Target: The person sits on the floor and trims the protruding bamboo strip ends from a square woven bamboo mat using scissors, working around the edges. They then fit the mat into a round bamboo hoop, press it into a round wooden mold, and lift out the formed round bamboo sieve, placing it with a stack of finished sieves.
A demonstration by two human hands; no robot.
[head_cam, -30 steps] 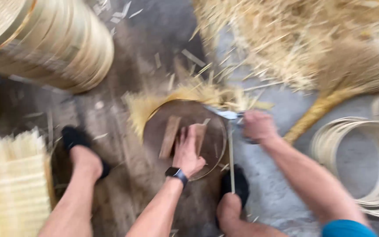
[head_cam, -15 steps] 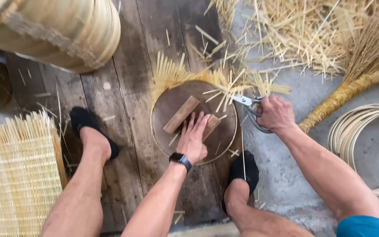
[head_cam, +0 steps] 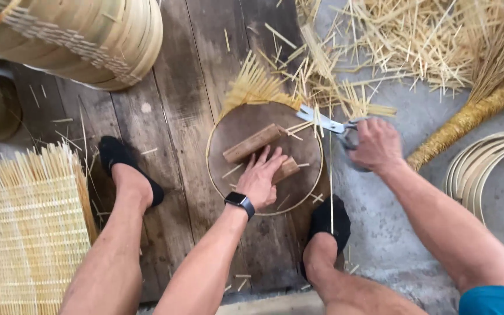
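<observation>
Left hand (head_cam: 262, 178): arm extended, fingers spread flat, pressed on round dark wooden disc (head_cam: 246, 125). Right hand (head_cam: 374, 144): arm reached forward, fist closed around grey metal scissors (head_cam: 322, 121) at disc's rim.

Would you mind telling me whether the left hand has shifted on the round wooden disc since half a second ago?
No. The left hand still presses flat on the round wooden disc, fingers beside the wooden block, as before.

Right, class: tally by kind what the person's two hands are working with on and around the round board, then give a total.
Round wooden board: 1
Wooden blocks on it, under the left hand: 2
Scissors, in the right hand: 1
Bamboo hoop around the board: 1
Total: 5
</observation>
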